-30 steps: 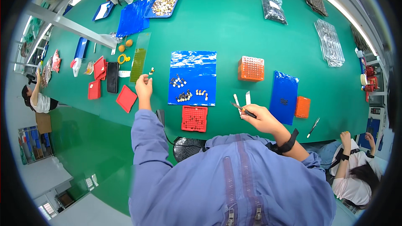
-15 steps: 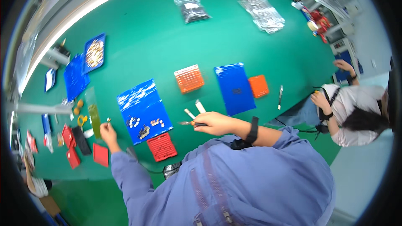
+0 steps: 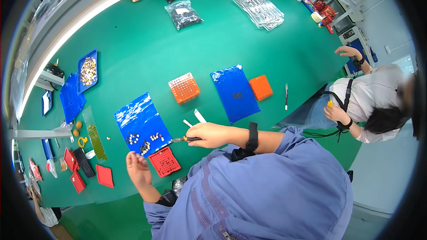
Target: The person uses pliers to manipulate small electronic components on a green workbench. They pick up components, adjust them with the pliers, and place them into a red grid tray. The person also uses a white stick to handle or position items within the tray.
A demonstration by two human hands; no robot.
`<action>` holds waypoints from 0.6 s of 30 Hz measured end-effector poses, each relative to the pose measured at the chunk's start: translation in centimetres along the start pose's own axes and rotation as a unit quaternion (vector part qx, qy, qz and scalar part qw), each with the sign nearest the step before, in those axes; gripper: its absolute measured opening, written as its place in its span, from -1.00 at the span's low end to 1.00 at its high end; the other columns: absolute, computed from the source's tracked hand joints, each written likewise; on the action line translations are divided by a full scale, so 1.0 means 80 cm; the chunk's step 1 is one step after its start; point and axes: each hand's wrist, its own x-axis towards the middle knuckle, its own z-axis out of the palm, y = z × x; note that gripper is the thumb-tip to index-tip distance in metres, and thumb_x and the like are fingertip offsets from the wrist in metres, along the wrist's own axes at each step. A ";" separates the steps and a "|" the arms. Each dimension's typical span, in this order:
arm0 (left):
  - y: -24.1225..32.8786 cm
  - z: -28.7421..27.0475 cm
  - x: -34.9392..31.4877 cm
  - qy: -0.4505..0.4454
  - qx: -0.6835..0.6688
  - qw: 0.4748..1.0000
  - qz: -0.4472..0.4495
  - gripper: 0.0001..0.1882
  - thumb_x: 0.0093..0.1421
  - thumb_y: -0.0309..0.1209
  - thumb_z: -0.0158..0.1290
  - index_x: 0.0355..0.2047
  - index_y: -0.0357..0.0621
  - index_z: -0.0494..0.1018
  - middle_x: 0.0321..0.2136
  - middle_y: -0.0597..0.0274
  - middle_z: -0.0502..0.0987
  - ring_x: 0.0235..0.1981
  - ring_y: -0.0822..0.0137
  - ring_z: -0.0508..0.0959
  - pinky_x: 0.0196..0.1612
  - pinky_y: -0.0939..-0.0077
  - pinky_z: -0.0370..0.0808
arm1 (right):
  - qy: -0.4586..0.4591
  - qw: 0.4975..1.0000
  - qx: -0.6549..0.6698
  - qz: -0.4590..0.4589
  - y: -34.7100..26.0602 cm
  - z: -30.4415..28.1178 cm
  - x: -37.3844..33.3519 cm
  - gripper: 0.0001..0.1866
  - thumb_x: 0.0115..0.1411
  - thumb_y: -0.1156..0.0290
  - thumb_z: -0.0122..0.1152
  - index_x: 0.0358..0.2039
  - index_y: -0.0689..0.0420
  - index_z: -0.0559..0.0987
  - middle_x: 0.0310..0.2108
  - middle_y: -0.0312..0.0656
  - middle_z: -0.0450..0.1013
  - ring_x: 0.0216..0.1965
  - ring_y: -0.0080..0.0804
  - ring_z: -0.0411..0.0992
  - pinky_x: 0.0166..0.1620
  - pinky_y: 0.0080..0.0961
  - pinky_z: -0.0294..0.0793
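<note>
My right hand (image 3: 209,134) grips thin tweezers (image 3: 179,139) whose tip points left, just past the edge of a shiny blue tray (image 3: 141,122) that carries several small pale parts. A red grid block (image 3: 164,161) lies just below the tweezers' tip. My left hand (image 3: 138,170) hovers left of that red block with fingers loosely curled; whether it holds something small I cannot tell. Two white strips (image 3: 195,118) lie just above my right hand.
An orange grid block (image 3: 184,87), a second blue tray (image 3: 235,92) and a smaller orange block (image 3: 260,87) lie farther out. Red and black cases (image 3: 82,165) sit at the left. A seated person (image 3: 369,98) works at the right. Clear plastic trays (image 3: 259,9) lie at the far edge.
The view has swung and tilted, so the table now slants. My left hand has drawn back from the far left parts toward the red block. My right hand still holds the tweezers.
</note>
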 end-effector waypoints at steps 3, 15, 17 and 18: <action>-0.023 0.040 -0.016 0.000 0.069 0.997 -0.027 -0.83 0.21 -0.52 -0.09 -0.20 -0.30 0.38 -0.44 0.28 0.44 -0.45 0.51 0.45 -0.40 0.72 0.48 | -0.006 1.000 -0.020 -0.010 -0.013 -0.010 -0.002 -0.79 0.14 0.32 0.05 -0.40 0.23 0.42 -0.38 -0.10 0.37 -0.26 -0.13 0.35 -0.18 -0.30 0.32; -0.026 0.140 -0.043 -0.089 0.175 0.980 -0.039 -0.87 0.10 -0.64 -0.02 -0.31 -0.38 0.43 -0.39 0.08 0.53 -0.37 0.32 0.56 -0.27 0.55 0.53 | 0.082 0.989 -0.100 -0.066 -0.051 -0.054 -0.037 -0.83 0.02 0.37 0.21 -0.43 0.18 0.49 -0.26 -0.15 0.42 -0.24 -0.21 0.38 -0.18 -0.38 0.38; -0.027 0.149 -0.045 -0.114 0.191 0.975 -0.011 -0.87 0.08 -0.66 0.00 -0.32 -0.38 0.43 -0.39 0.08 0.53 -0.37 0.33 0.56 -0.27 0.56 0.53 | 0.096 0.982 -0.143 -0.074 -0.061 -0.064 -0.042 -0.83 -0.01 0.38 0.23 -0.43 0.18 0.50 -0.25 -0.15 0.41 -0.26 -0.21 0.38 -0.19 -0.39 0.38; -0.026 0.150 -0.045 -0.131 0.193 0.972 0.000 -0.86 0.03 -0.70 0.03 -0.34 -0.37 0.43 -0.38 0.08 0.53 -0.34 0.35 0.55 -0.25 0.57 0.50 | 0.098 0.979 -0.161 -0.078 -0.062 -0.067 -0.043 -0.83 -0.02 0.39 0.23 -0.43 0.17 0.50 -0.25 -0.15 0.41 -0.27 -0.21 0.38 -0.20 -0.39 0.39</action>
